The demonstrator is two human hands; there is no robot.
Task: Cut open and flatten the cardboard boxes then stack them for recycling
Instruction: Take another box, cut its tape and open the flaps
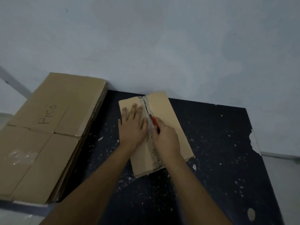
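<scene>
A small brown cardboard box lies on the dark table, its two top flaps joined by a taped seam down the middle. My left hand lies flat, fingers spread, on the left flap. My right hand grips a red utility knife whose blade sits in the seam about halfway along. The seam beyond the blade looks split; the part under my hands is hidden. A stack of flattened boxes lies to the left, its top sheet marked "Pica".
The dark table is speckled with white chips, and its surface is torn at the right edge. A pale wall rises directly behind the box. The flattened stack overhangs the table's left side.
</scene>
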